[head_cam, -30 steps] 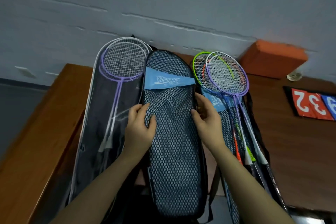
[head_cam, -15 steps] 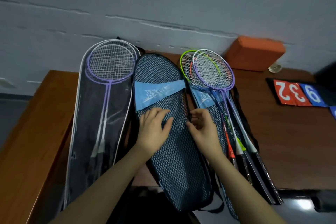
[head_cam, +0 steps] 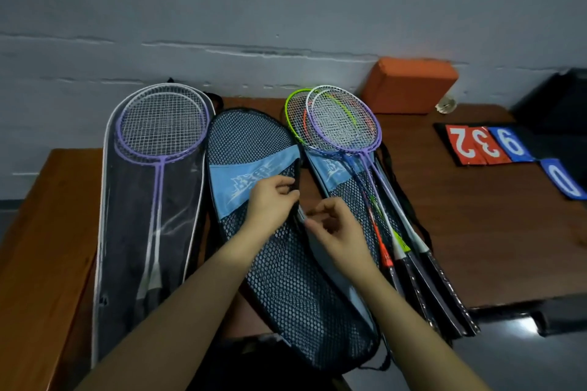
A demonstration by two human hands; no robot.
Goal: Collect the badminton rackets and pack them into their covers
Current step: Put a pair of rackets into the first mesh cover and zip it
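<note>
A black mesh racket cover [head_cam: 286, 279] with a light blue band lies in the middle of the wooden table [head_cam: 495, 232]. My left hand [head_cam: 270, 203] pinches its right edge near the blue band. My right hand [head_cam: 340, 232] hovers just beside that edge with fingers curled; whether it holds the zipper is unclear. Left of it, a clear cover [head_cam: 152, 232] holds purple rackets [head_cam: 160, 133]. To the right, several loose rackets [head_cam: 343, 130], purple, green and orange, lie on another mesh cover [head_cam: 336, 174].
An orange block [head_cam: 409, 86] leans on the grey wall at the back. Red and blue number cards [head_cam: 489, 144] lie at the right, near a dark object [head_cam: 556, 101]. A shuttlecock [head_cam: 446, 105] sits by the block. The table's front edge drops off below the handles.
Both hands moved from flat on the mesh cover's middle to its right edge near the blue band. The left hand now pinches that edge, and the view has shifted left.
</note>
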